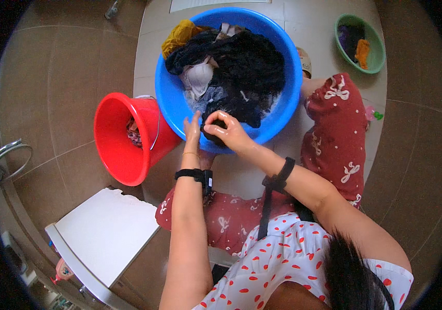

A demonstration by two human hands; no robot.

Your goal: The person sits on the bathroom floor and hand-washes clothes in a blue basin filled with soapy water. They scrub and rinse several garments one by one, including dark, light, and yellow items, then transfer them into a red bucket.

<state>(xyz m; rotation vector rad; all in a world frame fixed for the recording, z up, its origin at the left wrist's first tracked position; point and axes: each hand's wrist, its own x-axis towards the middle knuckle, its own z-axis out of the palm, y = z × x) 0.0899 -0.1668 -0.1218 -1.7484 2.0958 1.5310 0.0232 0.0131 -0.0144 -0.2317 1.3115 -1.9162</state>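
Note:
A large blue plastic basin (293, 101) stands before me, full of wet clothes in foamy water. My right hand (231, 131) is wet and curled over its near rim, thumb and fingertips brought together on a bunched dark cloth (217, 136). Just left of that cloth is my left hand (192, 130), seen edge-on with fingers pointing away; whether it grips the cloth is hidden. Beyond both hands lie black garments (248, 62), a pale bra (198, 78) on the left and a mustard-yellow cloth (181, 37) over the far left rim.
A red bucket (106, 155) with patterned cloth (133, 133) inside tilts against the basin's left side. At far right sits a green basin (379, 58) holding dark and orange cloths. A white board (106, 232) is at lower left, near a pink bottle (63, 268). My knees flank the basin.

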